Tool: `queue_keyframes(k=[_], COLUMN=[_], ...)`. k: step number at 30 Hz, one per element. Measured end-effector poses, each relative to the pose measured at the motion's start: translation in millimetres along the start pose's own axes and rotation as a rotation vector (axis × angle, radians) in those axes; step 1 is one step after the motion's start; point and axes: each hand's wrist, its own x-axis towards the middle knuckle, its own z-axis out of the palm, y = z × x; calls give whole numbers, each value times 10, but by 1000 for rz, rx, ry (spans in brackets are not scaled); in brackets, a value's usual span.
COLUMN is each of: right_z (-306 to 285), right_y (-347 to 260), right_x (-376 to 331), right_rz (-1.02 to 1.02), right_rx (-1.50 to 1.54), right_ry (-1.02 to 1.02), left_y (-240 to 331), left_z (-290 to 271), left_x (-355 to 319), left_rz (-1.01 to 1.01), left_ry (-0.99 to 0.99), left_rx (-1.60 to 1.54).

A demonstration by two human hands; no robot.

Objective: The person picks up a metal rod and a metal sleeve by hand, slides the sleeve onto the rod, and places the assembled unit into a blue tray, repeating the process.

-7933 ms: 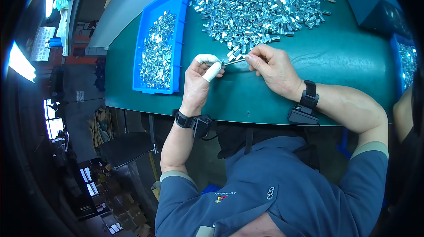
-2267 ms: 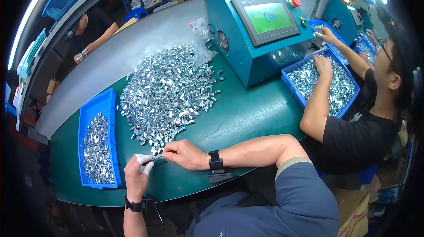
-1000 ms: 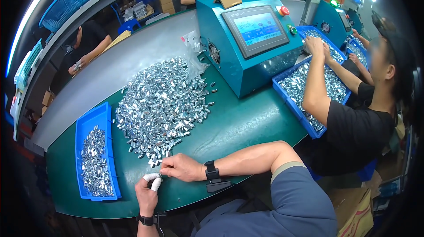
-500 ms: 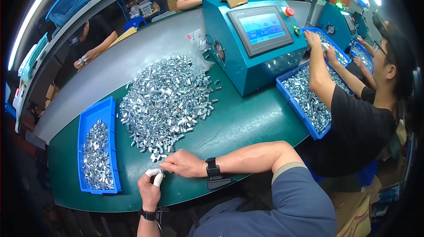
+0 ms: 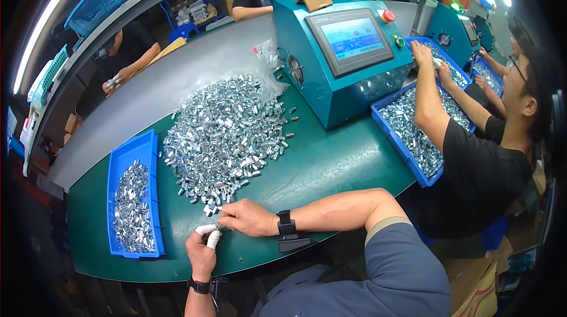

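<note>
My left hand (image 5: 202, 255), white tape round its thumb and a finger, is closed in a pinch at the front of the green table. A glint of a small metal piece shows at its fingertips. My right hand (image 5: 251, 218) comes in from the right, its thumb and finger pressed together, meeting the left fingertips; what it grips is mostly hidden. Just beyond both hands spreads a large pile of small silvery metal sleeves (image 5: 224, 140). To the left stands a blue tray (image 5: 131, 150), partly filled with similar metal pieces (image 5: 133, 213).
A teal machine (image 5: 348, 101) with a screen (image 5: 349, 42) stands beyond the pile, a clear plastic bag (image 5: 270, 84) beside it. At right, a co-worker in black (image 5: 487, 163) reaches over blue trays (image 5: 393, 144) of metal pieces. More people sit across the grey surface (image 5: 118, 122).
My two hands stay together in almost the same pose. Across the table, a person in black has shifted and a hand now shows beside the machine. The view has moved slightly.
</note>
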Motion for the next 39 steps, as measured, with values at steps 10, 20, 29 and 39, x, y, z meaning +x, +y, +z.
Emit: queue_keyframes(k=[10, 20, 29, 39], right_z=[-20, 27, 18, 234], right_y=[-67, -75, -168, -158], right_x=[-23, -50, -79, -258], right_rz=[56, 40, -126, -266], right_rx=[122, 85, -123, -59], right_ry=[147, -93, -617, -699], left_y=[183, 281, 543, 1168], left_z=[-500, -817, 69, 1164], left_x=[122, 581, 817, 1591], left_rz=[173, 456, 590, 957], left_ry=[227, 215, -141, -594], left_rx=[279, 750, 759, 837])
